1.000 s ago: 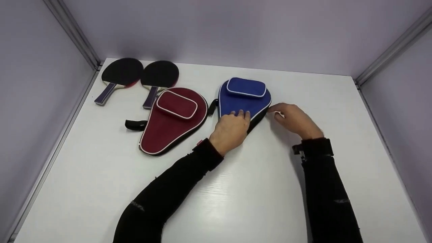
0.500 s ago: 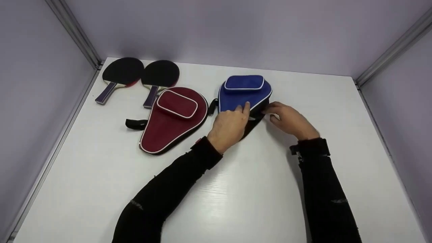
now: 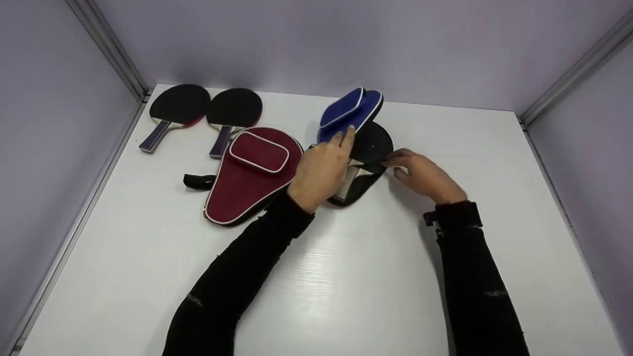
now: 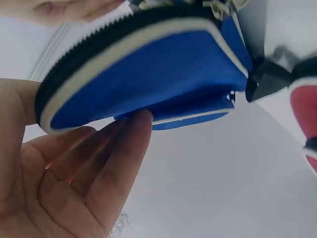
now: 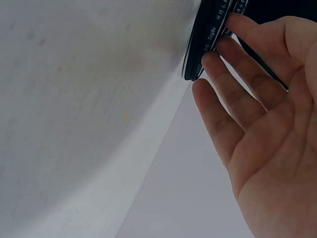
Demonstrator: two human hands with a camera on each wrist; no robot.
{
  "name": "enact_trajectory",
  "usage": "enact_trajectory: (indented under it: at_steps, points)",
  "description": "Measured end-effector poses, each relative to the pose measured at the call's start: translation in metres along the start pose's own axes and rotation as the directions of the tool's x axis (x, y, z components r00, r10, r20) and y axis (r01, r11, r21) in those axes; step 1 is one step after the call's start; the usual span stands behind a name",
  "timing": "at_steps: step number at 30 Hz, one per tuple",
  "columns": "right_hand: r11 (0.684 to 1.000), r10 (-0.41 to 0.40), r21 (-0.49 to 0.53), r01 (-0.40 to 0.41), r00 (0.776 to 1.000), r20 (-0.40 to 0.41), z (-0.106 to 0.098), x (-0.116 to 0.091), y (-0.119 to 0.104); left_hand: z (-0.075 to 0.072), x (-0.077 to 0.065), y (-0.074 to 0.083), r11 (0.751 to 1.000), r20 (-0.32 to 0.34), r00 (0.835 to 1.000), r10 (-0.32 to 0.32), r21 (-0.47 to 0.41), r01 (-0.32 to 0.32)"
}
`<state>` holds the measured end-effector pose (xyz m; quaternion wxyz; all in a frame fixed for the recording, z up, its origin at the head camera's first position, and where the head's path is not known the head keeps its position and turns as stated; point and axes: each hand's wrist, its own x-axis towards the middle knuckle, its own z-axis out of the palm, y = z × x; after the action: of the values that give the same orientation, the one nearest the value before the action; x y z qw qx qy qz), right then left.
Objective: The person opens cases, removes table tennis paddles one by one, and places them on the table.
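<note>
A blue table tennis racket case has its cover lifted and tilted up. My left hand holds that cover, fingers on its blue face and thumb by the zipper edge, as the left wrist view shows. Inside the case lie black-faced table tennis rackets with pale handles; two printed edges show in the right wrist view. My right hand touches the rackets' right edge with fairly straight fingertips. A red racket case lies closed just left of my left hand.
Two more black-faced rackets, one racket and another racket, lie at the back left of the white table. A black strap sticks out from the red case. Grey walls enclose the table.
The blue case's cover has swung up and back to the left with my left hand, exposing the rackets inside. My right hand has moved slightly left onto their edge.
</note>
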<state>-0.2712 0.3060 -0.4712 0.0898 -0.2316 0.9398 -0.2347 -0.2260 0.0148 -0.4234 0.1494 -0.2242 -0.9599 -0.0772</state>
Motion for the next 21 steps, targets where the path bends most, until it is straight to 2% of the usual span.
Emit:
enact_trajectory:
  at_steps: [9,21]
  points:
    - [0.999,0.034,-0.001,-0.034,0.999,-0.001,-0.001,0.001,-0.003,-0.011,0.003,-0.020,0.997,-0.089,0.995,-0.043,-0.066,0.037]
    - [0.996,0.067,-0.063,-0.068,0.998,-0.018,0.002,0.002,-0.007,-0.022,0.003,-0.044,0.986,-0.116,0.988,-0.099,-0.144,0.082]
